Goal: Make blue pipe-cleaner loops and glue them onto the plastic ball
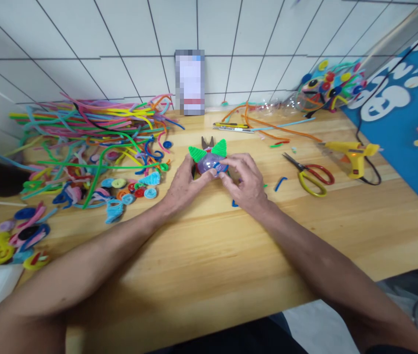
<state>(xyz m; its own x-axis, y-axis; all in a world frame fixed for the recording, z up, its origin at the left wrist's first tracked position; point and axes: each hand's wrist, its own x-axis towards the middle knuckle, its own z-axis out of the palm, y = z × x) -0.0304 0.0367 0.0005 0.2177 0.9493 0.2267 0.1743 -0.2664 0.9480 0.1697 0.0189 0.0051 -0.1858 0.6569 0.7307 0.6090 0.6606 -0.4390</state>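
Observation:
Both my hands hold a small clear plastic ball [209, 162] on the wooden table [209, 255]. Two green pipe-cleaner cones [219, 147] stick up from the ball like ears, and a blue pipe-cleaner strip runs across its front. My left hand [184, 184] cups the ball from the left with its fingers curled around it. My right hand [243, 178] grips the ball from the right, the thumb and fingertips pinching at the blue strip. A pair of pliers [207, 142] lies just behind the ball.
A big heap of coloured pipe cleaners [94, 132] and coiled pieces [135, 189] covers the left. Red-and-yellow scissors [310, 174], a yellow glue gun [352, 155] with its cable, a utility knife [231, 127] and a decorated bottle [329, 88] lie to the right. A blue mat [408, 123] hangs far right.

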